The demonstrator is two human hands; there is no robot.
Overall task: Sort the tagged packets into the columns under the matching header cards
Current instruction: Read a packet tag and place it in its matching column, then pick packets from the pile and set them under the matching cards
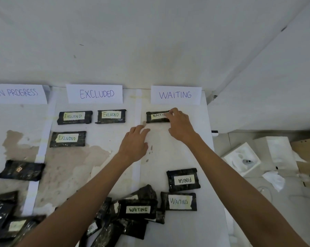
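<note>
Packets tagged EXCLUDED [75, 117], three flat oblongs of black, glossy, crinkled wrap with pale tape labels, lay in the middle column under the white paper EXCLUDED header card [95, 94]. The white bench [177, 154] showed rough brown patches on its left half. Long white paper strips [138, 104] ran from far to near and marked off the columns.

The WAITING packet [157, 117] sat at the top of the rightmost column, just below the WAITING header card [175, 95] and apart from it. The right hand [180, 124] pinched its right end with curled fingers, which hid the last letters of the tag. The left hand [135, 141] was palm down over the strip beside that column, fingers loosely stretched and holding nothing.

Bare bench lay between the held packet and the FINISH packet [183, 180], whose tag read upside down. Two more WAITING-tagged packets [180, 201] lay just nearer, at the edge of a jumbled heap of packets [115, 221] along the near side. One packet [21, 170] lay with no tag showing in the column of the ON PROGRESS header card [17, 93].

The bench's right edge ran close beside the WAITING column. On the floor past it stood a white moulded tray [241, 157] with a small pale item in its hollow, too small to name
</note>
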